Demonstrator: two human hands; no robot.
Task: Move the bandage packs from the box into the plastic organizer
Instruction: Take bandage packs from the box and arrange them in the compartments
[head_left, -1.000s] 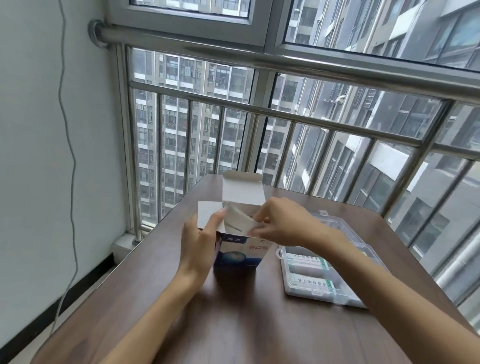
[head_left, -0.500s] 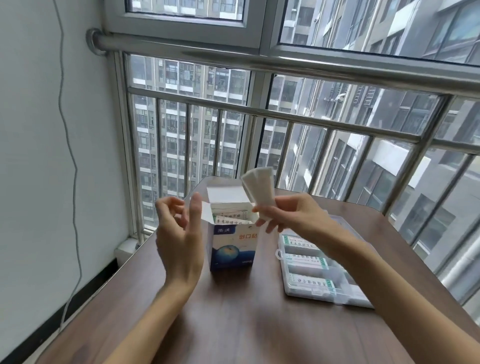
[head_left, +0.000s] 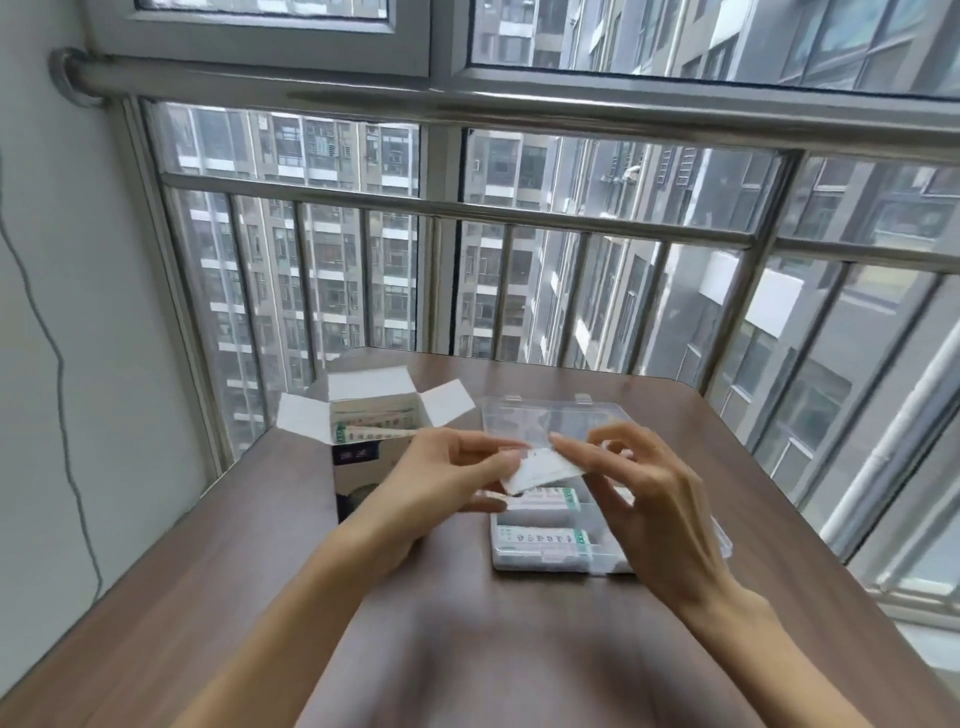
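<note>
I note both hands, left (head_left: 447, 483) and right (head_left: 644, 499), pinching one pack (head_left: 543, 470), long axis nine-to-three, directly above the organizer (head_left: 722, 540) at six o'clock.

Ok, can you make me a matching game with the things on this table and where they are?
Things:
1. box
2. bandage pack
3. plastic organizer
4. cable

Places:
A. on the white wall
B. held between left hand and right hand
C. flaps open, left part of the table
D. lying open, right of the box

Pairs: 1-C, 2-B, 3-D, 4-A
</note>
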